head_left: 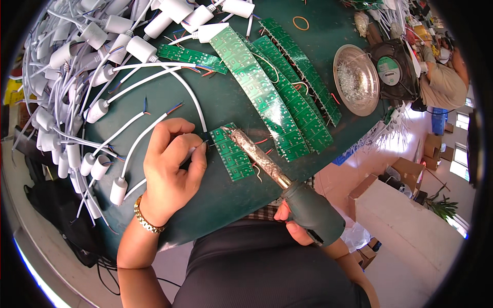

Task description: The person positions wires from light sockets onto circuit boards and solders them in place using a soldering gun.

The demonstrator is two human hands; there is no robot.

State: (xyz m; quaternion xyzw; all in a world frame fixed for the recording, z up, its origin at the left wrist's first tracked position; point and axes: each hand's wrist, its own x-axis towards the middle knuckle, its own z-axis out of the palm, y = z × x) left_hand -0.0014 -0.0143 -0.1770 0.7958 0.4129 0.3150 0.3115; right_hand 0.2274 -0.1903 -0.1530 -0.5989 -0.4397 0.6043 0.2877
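Observation:
My left hand (174,159), a metal watch band on its wrist, is closed in a pinch around a white cable, of which only a bit shows between the fingers. Thin wire ends at my fingertips reach the left edge of a small green circuit board (235,159) lying on the table. My right hand (297,228) grips the dark handle of a soldering iron (313,213). The iron's long, foil-like barrel slants up and left, its tip at the board's upper edge; whether it touches cannot be told. A second white cable (192,97) ends near the same spot.
White lamp holders with cables (95,36) heap up at the left. Long green board panels (257,87) lie beyond the small board. A round metal dish (354,77) and a black fan (393,71) stand at the right of the green table (318,31). Another person sits farther right.

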